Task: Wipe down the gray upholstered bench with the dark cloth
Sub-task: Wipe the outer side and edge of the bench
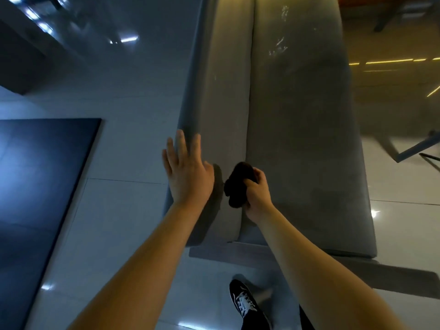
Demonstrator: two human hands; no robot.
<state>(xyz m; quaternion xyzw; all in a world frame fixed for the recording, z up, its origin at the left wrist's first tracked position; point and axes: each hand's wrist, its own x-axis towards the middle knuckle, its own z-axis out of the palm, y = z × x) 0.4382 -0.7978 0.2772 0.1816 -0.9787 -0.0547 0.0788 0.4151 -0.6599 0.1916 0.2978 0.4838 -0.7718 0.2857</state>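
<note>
The gray upholstered bench runs away from me, split by a long seam into a narrow left cushion and a wide right one. White scuff marks show on the far part of the right cushion. My right hand grips a bunched dark cloth and holds it against the seam near the bench's near end. My left hand lies flat with straight fingers on the left cushion's outer edge, just left of the cloth.
Glossy tiled floor surrounds the bench. A dark rug or panel lies at the left. My dark sneaker stands below the bench's near end. Chair or table legs stand at the right.
</note>
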